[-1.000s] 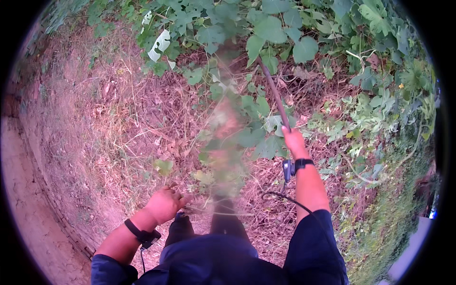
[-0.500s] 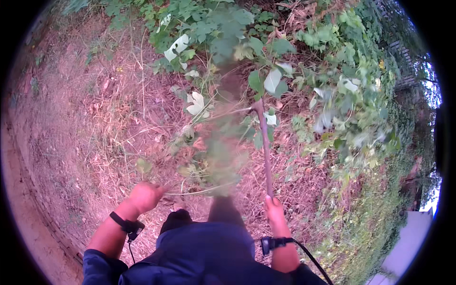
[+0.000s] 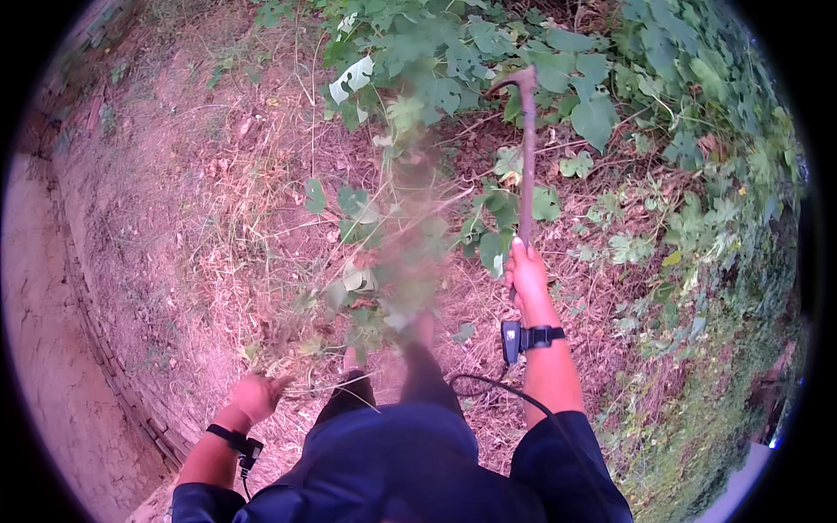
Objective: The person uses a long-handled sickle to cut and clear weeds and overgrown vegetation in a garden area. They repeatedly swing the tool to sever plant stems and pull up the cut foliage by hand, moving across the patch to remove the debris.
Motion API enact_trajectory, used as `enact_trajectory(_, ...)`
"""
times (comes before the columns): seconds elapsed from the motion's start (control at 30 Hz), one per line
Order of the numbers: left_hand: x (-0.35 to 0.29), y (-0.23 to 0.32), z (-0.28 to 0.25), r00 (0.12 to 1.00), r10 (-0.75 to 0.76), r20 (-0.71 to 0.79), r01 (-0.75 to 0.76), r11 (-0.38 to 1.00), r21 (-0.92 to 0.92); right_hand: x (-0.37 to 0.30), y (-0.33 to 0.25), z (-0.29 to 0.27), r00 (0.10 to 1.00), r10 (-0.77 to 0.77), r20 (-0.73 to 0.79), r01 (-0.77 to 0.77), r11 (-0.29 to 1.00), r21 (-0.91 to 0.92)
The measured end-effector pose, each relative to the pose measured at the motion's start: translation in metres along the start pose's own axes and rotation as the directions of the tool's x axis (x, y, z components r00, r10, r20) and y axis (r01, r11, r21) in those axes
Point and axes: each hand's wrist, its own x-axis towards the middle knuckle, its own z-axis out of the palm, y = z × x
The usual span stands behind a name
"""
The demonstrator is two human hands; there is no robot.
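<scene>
The right arm reaches forward from the lower right, its right hand (image 3: 527, 275) wrapped around the lower end of a long-handled brown wooden hook tool (image 3: 527, 170) with the thumb laid along the shaft, while the left hand (image 3: 255, 397) is held low and out to the left, fingers curled closed on a thin, pale plant stem (image 3: 324, 386). The tool points away from the body, nearly straight, its shaft mottled and its short, dark curved blade (image 3: 503, 84) bending leftward in front of broad green leaves (image 3: 595, 120), above dry, straw-littered ground (image 3: 253, 187).
</scene>
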Motion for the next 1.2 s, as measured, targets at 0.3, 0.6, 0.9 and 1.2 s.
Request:
enact_trajectory(0.3,-0.041,0.051,0.042,0.984,-0.162,0.071,0.171,0.975,-0.14,0.131,0.053,0.078,0.994,0.003,0.106,0.056,0.833,-0.551)
enact_trajectory(0.6,-0.009,0.038,0.04,0.994,-0.09,0.067,0.097,0.99,-0.105,-0.004,0.133,-0.061,0.988,0.135,0.076,-0.013,0.56,-0.828)
enact_trajectory(0.9,0.085,0.039,-0.023,0.999,0.016,-0.038,-0.016,1.0,-0.011,-0.291,0.217,-0.184,0.932,0.32,-0.168,-0.354,0.711,-0.608)
enact_trajectory(1.2,0.096,0.034,-0.01,0.99,0.108,0.095,-0.124,0.975,0.183,-0.09,0.162,-0.062,0.976,0.162,-0.147,-0.187,0.967,-0.175)
